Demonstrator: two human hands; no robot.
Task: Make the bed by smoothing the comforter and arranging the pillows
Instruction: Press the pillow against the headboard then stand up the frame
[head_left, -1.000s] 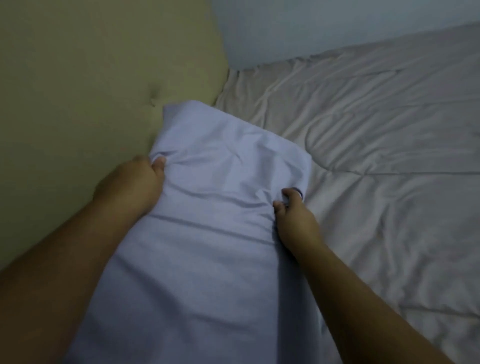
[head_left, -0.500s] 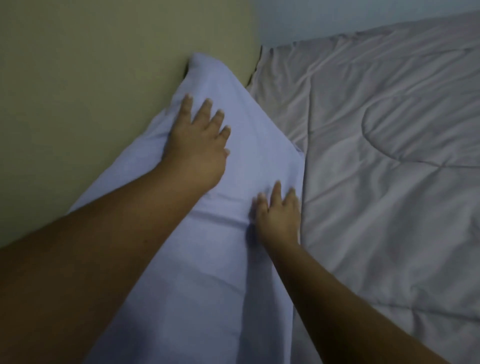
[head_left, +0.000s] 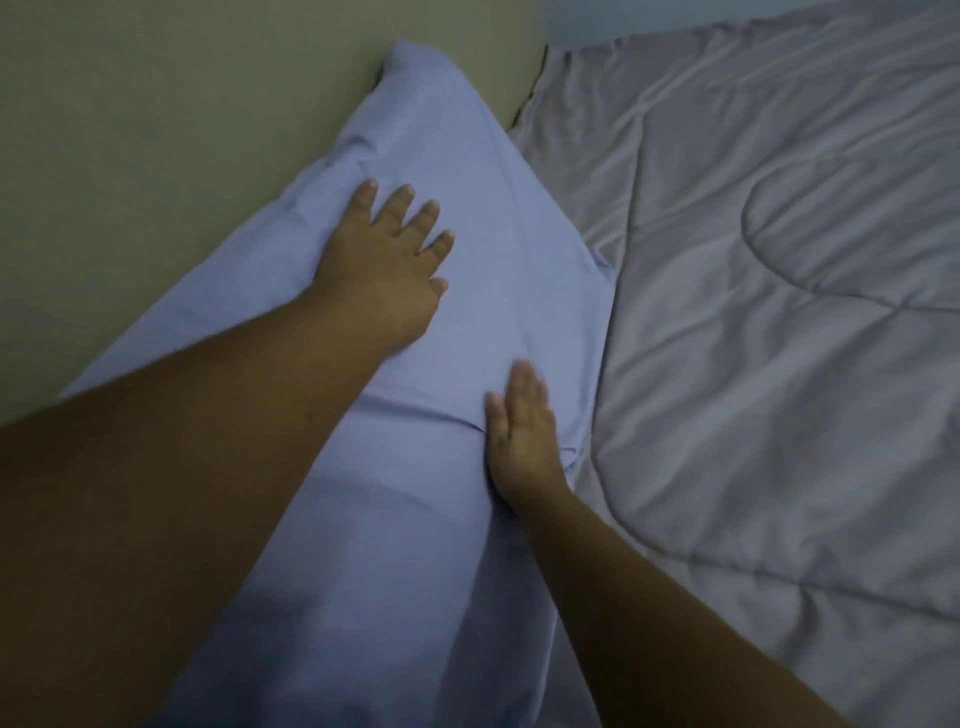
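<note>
While the pillow (head_left: 498, 218) runs lengthwise along the headboard (head_left: 182, 130), left hand (head_left: 384, 265) and right hand (head_left: 522, 431) press it, flat-fingered, holding nothing.

Pillow (head_left: 467, 218) is seen in plain pale lavender-blue, with darker blue-grey shade in its creases; comforter (head_left: 779, 364) is recorded as pale grey-lilac, patterned only by stitched quilting lines in sweeping curves, matched to the cloth's own colour; headboard (head_left: 182, 130) is noted as flat olive-beige, plain throughout; wall (head_left: 623, 15) strip at the top is logged as pale blue; all tones are muted by dim light.
</note>
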